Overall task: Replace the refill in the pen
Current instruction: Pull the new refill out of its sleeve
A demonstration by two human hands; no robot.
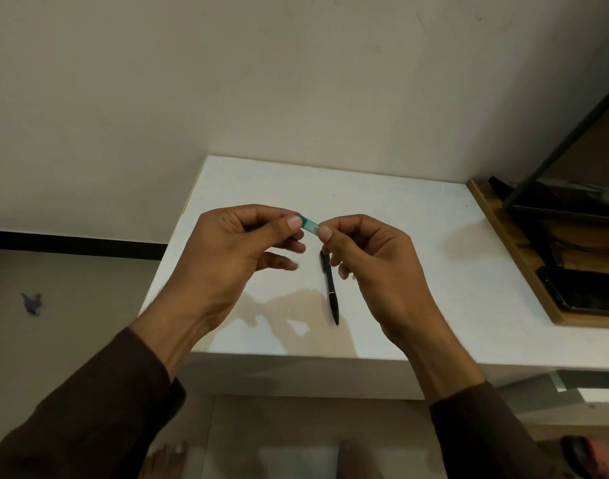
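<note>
Both hands are pinching a small teal piece (310,227), left hand (234,247) and right hand (368,254) each with a closed grip on one end; what it is I cannot tell. The black pen (330,290) is lying assembled on the white tabletop (399,271), so the swap is probably barely starting

Light: dim, warm, brightest on your white table (382,216).
Shadows: hand shadows fall toward 6 o'clock.
Blur: soft at the 6 o'clock edge.
Distortion: wide-angle bending at edges.
</note>
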